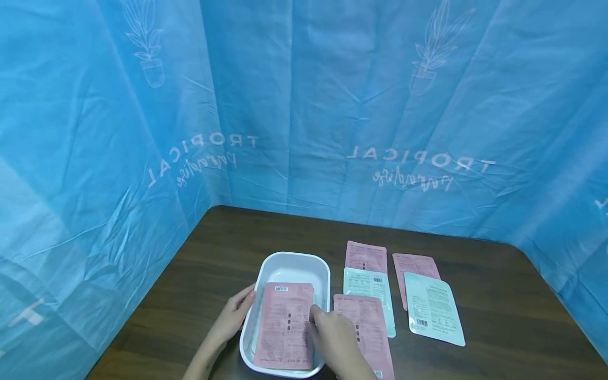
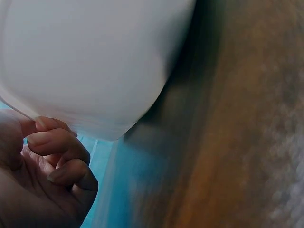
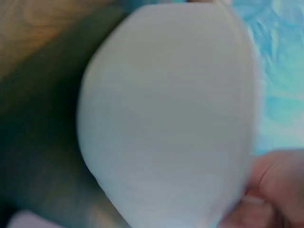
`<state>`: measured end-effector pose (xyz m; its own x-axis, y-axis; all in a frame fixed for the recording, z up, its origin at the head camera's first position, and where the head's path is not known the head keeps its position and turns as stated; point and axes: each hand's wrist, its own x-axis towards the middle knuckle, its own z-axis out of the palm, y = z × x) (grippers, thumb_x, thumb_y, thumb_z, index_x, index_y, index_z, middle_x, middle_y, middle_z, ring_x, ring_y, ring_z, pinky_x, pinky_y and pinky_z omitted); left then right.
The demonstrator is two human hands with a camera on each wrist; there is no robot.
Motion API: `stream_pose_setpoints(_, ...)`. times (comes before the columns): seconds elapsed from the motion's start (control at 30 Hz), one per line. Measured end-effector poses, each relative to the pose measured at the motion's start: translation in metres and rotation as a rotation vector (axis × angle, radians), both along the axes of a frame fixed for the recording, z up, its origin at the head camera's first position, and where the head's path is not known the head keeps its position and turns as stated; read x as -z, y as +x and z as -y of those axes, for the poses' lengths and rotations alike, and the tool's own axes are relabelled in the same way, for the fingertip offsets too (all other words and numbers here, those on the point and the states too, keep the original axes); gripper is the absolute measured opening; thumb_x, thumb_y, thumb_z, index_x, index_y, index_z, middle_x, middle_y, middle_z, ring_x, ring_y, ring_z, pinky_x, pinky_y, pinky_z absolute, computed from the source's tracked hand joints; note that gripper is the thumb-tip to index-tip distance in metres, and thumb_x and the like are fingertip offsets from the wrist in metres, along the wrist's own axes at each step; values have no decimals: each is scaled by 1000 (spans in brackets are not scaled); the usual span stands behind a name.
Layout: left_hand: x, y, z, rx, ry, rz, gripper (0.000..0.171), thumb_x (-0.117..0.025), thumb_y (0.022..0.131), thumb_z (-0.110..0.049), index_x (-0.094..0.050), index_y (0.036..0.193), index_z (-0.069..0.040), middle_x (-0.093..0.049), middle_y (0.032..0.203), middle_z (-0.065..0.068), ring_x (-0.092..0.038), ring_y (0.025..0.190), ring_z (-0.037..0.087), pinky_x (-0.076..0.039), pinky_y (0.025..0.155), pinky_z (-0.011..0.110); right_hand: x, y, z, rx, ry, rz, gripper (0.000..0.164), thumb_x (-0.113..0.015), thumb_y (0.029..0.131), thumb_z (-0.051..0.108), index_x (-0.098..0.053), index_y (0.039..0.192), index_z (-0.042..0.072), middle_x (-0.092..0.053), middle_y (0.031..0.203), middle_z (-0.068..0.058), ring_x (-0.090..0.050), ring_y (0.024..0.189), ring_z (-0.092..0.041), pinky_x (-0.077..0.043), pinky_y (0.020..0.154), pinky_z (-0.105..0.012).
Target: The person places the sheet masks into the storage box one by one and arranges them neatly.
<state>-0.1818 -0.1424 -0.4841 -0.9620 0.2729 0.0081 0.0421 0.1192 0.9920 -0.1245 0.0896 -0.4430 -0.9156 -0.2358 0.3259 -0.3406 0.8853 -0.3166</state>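
A white plastic basin (image 1: 294,268) sits at the table's near side in the head view, with a pink sheet-mask packet (image 1: 285,330) lying in it. A mint-green edge shows beneath that packet. My left hand (image 1: 233,316) grips the basin's left rim; the left wrist view shows its curled fingers pinching the edge below the white wall (image 2: 90,61). On the opposite side, my right hand (image 1: 334,338) holds the right rim between thumb and fingers. The right wrist view is mostly filled by the blurred basin wall (image 3: 166,114), with the right hand (image 3: 273,190) at its lower edge.
Right of the basin lie more pink packets (image 1: 366,256), one partly behind my right hand. Two mint-green packets (image 1: 434,309) overlap the pink ones. A blue printed curtain (image 1: 323,105) surrounds the dark wooden table (image 1: 190,285) at the back and sides.
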Motion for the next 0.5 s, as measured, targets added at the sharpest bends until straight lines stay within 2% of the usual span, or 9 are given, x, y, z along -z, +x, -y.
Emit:
stream_pose_setpoints(0.07,1,0,0,-6,0,5,53,-42,102,-25,-32,139,11,-52,120,32,-61,90,31,-54,66,37,-5,-1,-11,-6,-107,33,16,-72,81,12,-58,73,13,-49,53,10,-40,43,0,-34,40,-18)
stream_pose_setpoints(0.13,2,1,0,-11,-4,-1,53,-42,102,-25,-32,139,12,-51,122,32,-61,93,32,-54,67,36,-12,-3,-29,39,-208,61,13,-70,84,14,-60,76,14,-50,55,13,-42,45,0,-36,41,-20)
stream_pose_setpoints(0.23,1,1,0,-23,-3,1,52,-43,101,-25,-33,139,11,-51,122,32,-60,93,32,-53,67,36,-17,-10,-70,185,-283,78,8,-66,88,12,-64,80,10,-57,60,9,-48,48,-3,-40,44,-23)
stream_pose_setpoints(0.3,1,1,0,-20,-6,-1,52,-43,102,-25,-33,139,10,-51,122,32,-60,93,32,-54,67,36,-16,-14,-104,332,-273,97,10,-63,89,13,-65,85,4,-61,64,1,-51,49,-10,-41,44,-28)
stream_pose_setpoints(0.4,0,1,0,-25,-2,4,53,-43,101,-25,-33,139,10,-52,120,32,-61,91,32,-54,65,38,-6,-16,-158,548,-204,171,21,-58,91,15,-63,95,-5,-63,73,-15,-54,54,-23,-42,46,-38)
stream_pose_setpoints(0.5,0,0,0,-26,-9,3,53,-43,101,-26,-34,139,9,-52,121,32,-61,92,32,-54,65,37,6,-15,-199,714,-155,259,31,-56,92,18,-58,103,-11,-60,87,-27,-57,65,-36,-44,51,-48)
